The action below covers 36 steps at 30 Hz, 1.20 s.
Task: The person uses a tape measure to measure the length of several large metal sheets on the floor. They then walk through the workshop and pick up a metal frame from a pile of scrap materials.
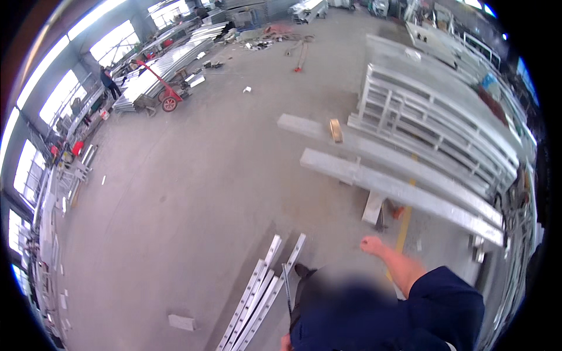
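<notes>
Grey floor (164,175) fills the middle of a big shop, with bright windows (115,42) at the upper left. A tall stack of metal frames (445,82) stands at the upper right. Two long beams (404,195) lie below it, right of centre. A red cart (168,93) and another worker (109,83) are at the upper left. At the bottom, left of centre, white bars (271,293) with dark slots lie side by side. They look stiff and smooth, maybe a bit slippery; the middle seems the best place to hold one.

Just right of them is a thin rod (287,289), by the left hand (285,343). It looks stiff and light, easy to grip near its low end. The frame cuts that hand off, so I cannot tell if it grips the rod. The right hand (370,244), right of centre, is well apart from the left. Its fingers look curled, but it is too small to be sure. A wood block (335,130) sits on the far beam.
</notes>
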Tool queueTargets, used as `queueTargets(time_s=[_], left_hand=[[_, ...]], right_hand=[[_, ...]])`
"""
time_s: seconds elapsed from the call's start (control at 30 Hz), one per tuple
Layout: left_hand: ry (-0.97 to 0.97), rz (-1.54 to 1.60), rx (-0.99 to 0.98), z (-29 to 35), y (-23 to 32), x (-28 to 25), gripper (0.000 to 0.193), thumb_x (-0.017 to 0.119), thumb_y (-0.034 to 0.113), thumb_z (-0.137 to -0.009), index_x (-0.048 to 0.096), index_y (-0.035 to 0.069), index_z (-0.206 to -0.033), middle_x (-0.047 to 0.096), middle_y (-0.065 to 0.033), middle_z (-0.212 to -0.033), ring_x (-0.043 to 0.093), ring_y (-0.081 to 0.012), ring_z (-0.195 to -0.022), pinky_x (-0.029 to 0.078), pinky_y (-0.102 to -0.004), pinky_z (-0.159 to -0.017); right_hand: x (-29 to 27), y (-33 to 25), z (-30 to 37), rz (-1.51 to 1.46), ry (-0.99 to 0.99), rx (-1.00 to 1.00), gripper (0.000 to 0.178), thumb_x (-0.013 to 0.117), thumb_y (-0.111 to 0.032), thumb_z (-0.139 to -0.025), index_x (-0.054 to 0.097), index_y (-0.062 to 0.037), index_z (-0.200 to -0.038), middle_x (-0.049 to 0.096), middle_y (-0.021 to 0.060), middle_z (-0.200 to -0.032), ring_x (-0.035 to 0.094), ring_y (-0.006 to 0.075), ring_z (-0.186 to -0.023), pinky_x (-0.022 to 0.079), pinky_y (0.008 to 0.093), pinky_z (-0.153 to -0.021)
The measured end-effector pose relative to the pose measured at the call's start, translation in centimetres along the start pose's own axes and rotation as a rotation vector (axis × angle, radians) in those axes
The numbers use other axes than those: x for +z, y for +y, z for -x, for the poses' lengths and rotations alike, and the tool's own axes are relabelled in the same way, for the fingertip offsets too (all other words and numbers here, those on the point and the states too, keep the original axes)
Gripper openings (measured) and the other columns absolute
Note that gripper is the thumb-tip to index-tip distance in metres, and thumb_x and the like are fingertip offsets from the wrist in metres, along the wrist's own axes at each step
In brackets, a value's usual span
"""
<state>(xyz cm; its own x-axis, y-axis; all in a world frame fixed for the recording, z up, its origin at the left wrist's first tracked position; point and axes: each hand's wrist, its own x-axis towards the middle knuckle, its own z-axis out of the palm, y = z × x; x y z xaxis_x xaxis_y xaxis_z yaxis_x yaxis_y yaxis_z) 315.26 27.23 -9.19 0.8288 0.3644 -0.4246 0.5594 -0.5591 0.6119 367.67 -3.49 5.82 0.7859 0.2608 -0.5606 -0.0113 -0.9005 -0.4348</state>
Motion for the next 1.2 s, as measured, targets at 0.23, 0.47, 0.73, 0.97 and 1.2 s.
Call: queueTargets(time_s=[0.23, 0.47, 0.73, 0.97, 1.2], left_hand=[[-0.024, 0.349, -0.638, -21.1, 13.3, -20.2, 0.041, 0.054, 0.040, -0.082, 0.070, 0.002, -0.087, 0.067, -0.0175, -0.077, 0.065, -0.0301, -0.082, 0.048, -0.0397, -0.074], [0.063, 0.256, -0.569, -45.8, 11.7, -32.2, 0.047, 0.052, 0.047, -0.084, 0.069, 0.004, -0.088, 0.067, -0.0194, -0.078, 0.066, -0.0345, -0.080, 0.050, -0.0427, -0.074], [-0.053, 0.215, -0.667, -68.1, 13.7, -46.8, 0.043, 0.062, 0.046, -0.082, 0.072, 0.007, -0.095, 0.069, -0.0109, -0.076, 0.067, -0.0213, -0.075, 0.051, -0.0364, -0.072], [-0.001, 0.369, -0.709, -96.7, 26.0, -59.8, 0.043, 0.062, 0.043, -0.082, 0.071, 0.005, -0.099, 0.070, -0.0092, -0.083, 0.065, -0.0187, -0.077, 0.051, -0.0338, -0.072], [-0.154, 0.078, -0.639, -121.2, 25.0, -66.1, 0.041, 0.056, 0.043, -0.085, 0.070, 0.009, -0.102, 0.069, -0.0140, -0.096, 0.066, -0.0283, -0.092, 0.050, -0.0372, -0.083]], right_hand=[[-2.6, -9.9, -10.6, -0.007, -0.197, 0.005, 0.028, 0.053, -0.028, -0.079, 0.069, -0.0051, -0.078, 0.068, 0.0085, -0.070, 0.065, 0.0209, -0.060, 0.054, 0.0359, -0.058], [-1.0, -15.8, -30.8, -0.053, -0.532, 0.325, 0.024, 0.055, -0.024, -0.080, 0.070, -0.0043, -0.080, 0.068, 0.0089, -0.074, 0.066, 0.0224, -0.062, 0.057, 0.0366, -0.059], [-17.8, -45.4, -60.8, -0.146, 0.100, -0.122, 0.019, 0.056, -0.017, -0.076, 0.064, -0.0021, -0.083, 0.068, 0.0139, -0.078, 0.067, 0.0257, -0.073, 0.051, 0.0408, -0.069], [-30.4, -55.1, -84.2, -0.357, 0.131, -0.036, 0.028, 0.055, -0.026, -0.083, 0.065, -0.0065, -0.101, 0.068, 0.0153, -0.094, 0.065, 0.0315, -0.090, 0.050, 0.0385, -0.079], [-39.5, -52.6, -97.5, -0.550, 0.212, 0.338, 0.025, 0.052, -0.024, -0.082, 0.063, -0.0044, -0.071, 0.060, 0.0105, -0.059, 0.059, 0.0208, -0.053, 0.048, 0.0362, -0.050]])
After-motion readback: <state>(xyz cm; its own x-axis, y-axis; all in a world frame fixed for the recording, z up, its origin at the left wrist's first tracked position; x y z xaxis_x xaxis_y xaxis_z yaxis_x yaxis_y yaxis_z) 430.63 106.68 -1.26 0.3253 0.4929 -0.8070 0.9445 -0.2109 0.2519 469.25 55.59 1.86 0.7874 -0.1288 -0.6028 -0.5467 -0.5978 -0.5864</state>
